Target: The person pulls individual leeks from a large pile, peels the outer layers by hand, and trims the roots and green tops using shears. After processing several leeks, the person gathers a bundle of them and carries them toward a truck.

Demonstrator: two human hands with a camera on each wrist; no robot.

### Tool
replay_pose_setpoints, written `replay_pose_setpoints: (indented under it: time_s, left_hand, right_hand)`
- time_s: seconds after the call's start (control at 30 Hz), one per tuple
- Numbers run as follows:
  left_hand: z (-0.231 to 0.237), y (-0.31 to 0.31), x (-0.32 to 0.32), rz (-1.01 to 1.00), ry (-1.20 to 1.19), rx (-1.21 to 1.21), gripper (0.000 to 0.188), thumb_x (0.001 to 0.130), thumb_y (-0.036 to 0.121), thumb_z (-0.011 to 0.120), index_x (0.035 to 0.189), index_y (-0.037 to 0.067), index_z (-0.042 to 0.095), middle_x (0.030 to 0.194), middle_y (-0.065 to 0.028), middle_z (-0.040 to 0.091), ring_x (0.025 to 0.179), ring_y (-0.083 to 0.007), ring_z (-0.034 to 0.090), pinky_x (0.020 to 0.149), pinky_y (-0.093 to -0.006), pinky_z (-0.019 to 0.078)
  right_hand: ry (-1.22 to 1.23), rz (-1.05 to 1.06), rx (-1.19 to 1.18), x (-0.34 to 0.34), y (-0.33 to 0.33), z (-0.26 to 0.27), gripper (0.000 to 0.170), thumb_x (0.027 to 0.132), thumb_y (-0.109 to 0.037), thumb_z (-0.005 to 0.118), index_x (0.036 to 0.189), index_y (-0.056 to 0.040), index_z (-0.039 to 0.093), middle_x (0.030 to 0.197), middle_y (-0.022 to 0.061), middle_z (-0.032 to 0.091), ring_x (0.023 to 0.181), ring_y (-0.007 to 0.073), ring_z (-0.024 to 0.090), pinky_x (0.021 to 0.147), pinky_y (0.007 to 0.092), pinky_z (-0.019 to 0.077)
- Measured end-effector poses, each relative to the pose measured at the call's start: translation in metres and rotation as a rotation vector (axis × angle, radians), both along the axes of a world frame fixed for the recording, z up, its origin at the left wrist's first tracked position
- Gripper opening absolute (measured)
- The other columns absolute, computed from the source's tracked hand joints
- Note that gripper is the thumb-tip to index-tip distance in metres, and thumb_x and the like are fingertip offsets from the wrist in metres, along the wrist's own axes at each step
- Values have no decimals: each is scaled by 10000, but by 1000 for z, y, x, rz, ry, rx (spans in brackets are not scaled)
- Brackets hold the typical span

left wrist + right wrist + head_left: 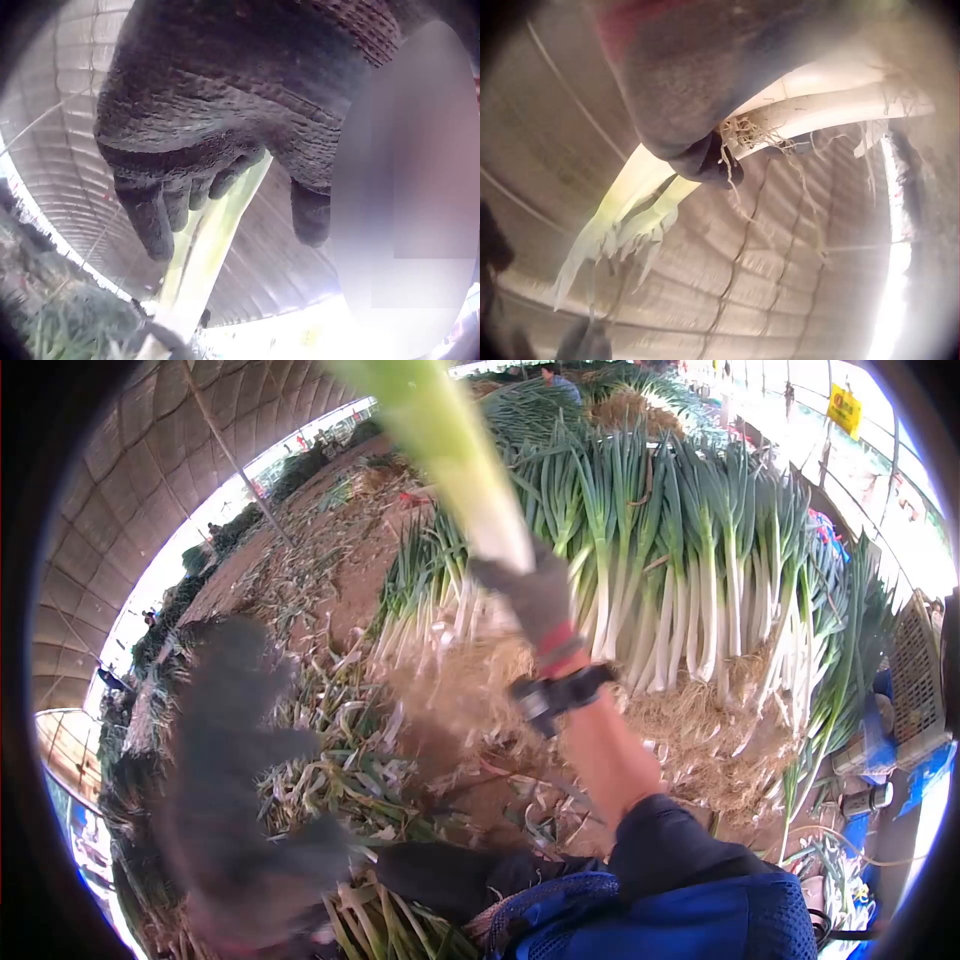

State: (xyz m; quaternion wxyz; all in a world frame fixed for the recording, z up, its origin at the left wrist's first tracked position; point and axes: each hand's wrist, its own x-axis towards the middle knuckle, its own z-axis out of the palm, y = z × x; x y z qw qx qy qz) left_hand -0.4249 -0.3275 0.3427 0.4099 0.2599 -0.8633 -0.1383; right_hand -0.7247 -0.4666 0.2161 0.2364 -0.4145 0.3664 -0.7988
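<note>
My gloved right hand (530,590) grips a large green onion (475,490) near its white end; the blurred stalk slants up past the top edge. In the right wrist view, white stalk (825,112), fine roots (746,135) and ragged pale leaf ends (622,225) show around the glove. The gloved left hand (225,760), smeared by motion, is at the left over a heap of trimmings. Its fingers (150,217) hang down, with the thumb held apart, in the left wrist view. A pale strip of onion leaf (210,240) shows behind these fingers, its upper end near the palm.
Rows of green onions (690,570) with white shanks and brown roots (700,740) lie ahead and right. Peeled leaf scraps (340,780) litter the soil. A plastic crate (915,670) is at the far right. Dark trouser legs (440,875) are below.
</note>
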Motion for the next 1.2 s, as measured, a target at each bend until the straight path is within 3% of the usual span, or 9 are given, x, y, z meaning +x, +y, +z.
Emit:
replay_pose_setpoints:
  time_s: [0.27,0.4,0.6,0.67,0.73,0.8,0.97,1.07,1.2]
  left_hand:
    - [-175,-1,154,586,232,855,617,861,77,757,1442,-13,570,1302,-91,660,1125,-159,640,903,-305,543]
    - [-272,33,300,760,237,857,266,926,93,669,1178,27,721,872,32,619,753,-85,550,642,-297,464]
    - [-308,109,355,1106,354,1424,873,940,291,733,1664,241,248,1675,-167,288,1288,-133,493,1213,-407,372]
    - [-330,110,354,1068,107,983,200,930,146,646,1085,54,733,830,52,598,757,-75,518,635,-279,419]
    - [-314,129,314,1088,246,953,187,908,166,726,1015,14,726,889,-19,653,820,-99,523,707,-291,446]
    - [-315,135,309,1192,27,1087,295,917,226,742,1048,-36,705,891,-24,651,827,-118,533,731,-324,466]
    - [-366,152,302,1219,222,1150,524,875,387,797,1210,-11,729,1109,-154,765,1037,-216,708,888,-368,537]
    - [-360,140,287,1261,106,1263,621,901,305,815,1366,-58,623,1268,-166,724,1140,-221,686,999,-336,524]
    - [-376,138,283,1303,-19,1161,595,868,281,823,1347,-25,646,1231,-181,738,1119,-243,704,986,-352,536]
  right_hand:
    - [-62,-80,543,-209,-48,-272,436,947,-344,682,1343,-160,677,1219,109,711,1014,292,679,882,392,540]
    - [-659,314,600,-225,-26,-292,822,825,-650,756,1390,-66,631,1382,149,606,1023,318,615,841,493,524]
    - [351,-268,1091,-226,26,-261,940,896,-720,639,1480,8,532,1263,197,676,1108,294,621,961,452,492]
    - [999,-338,1325,-249,5,-297,712,977,-515,596,1468,-5,524,1281,177,680,1116,299,649,968,479,511]
    - [1460,-402,1378,-265,-14,-313,496,1058,-309,553,1457,-17,515,1300,158,684,1124,304,677,975,505,530]
    - [1471,-868,637,-236,-6,-290,542,941,-390,746,1292,12,654,1045,161,737,872,270,697,775,439,559]
    - [765,279,687,-9,-20,-142,475,998,-344,676,1327,-3,656,1122,65,729,932,131,682,827,280,538]
    - [869,671,521,146,-12,-112,389,1012,-222,663,1334,-5,645,1178,63,720,1016,137,690,884,293,554]
    - [1188,945,401,317,-8,-184,515,933,-521,670,1151,-60,741,1061,170,761,991,323,731,905,434,552]
